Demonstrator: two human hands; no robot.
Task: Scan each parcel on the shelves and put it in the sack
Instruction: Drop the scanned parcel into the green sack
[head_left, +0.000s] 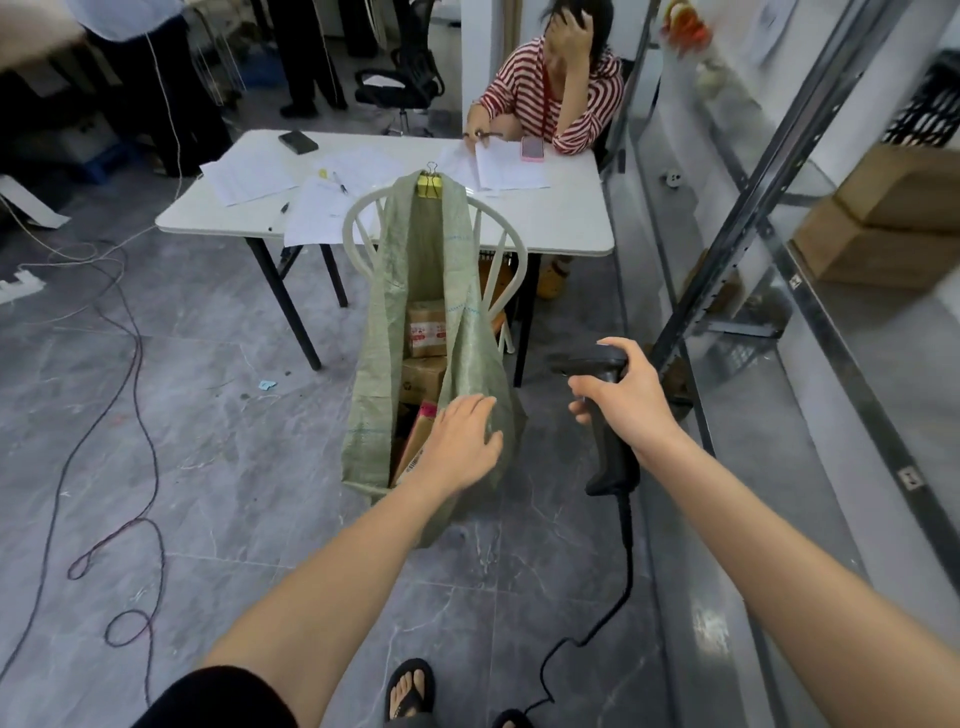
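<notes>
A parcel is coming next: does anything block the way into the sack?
Only the left hand lies over the sack at its near edge. Its mouth hangs open, clipped to the chair, with parcels inside. Nothing else visible blocks it.

White rectangular folding table (561, 228) strewn with white paper sheets (249, 182), pink-cased phone (532, 148) beside a seated person in a red-and-white striped top (550, 98), white plastic spindle-back chair (350, 231), dark cables (139, 358) looping across grey floor tiles (234, 441)
</notes>
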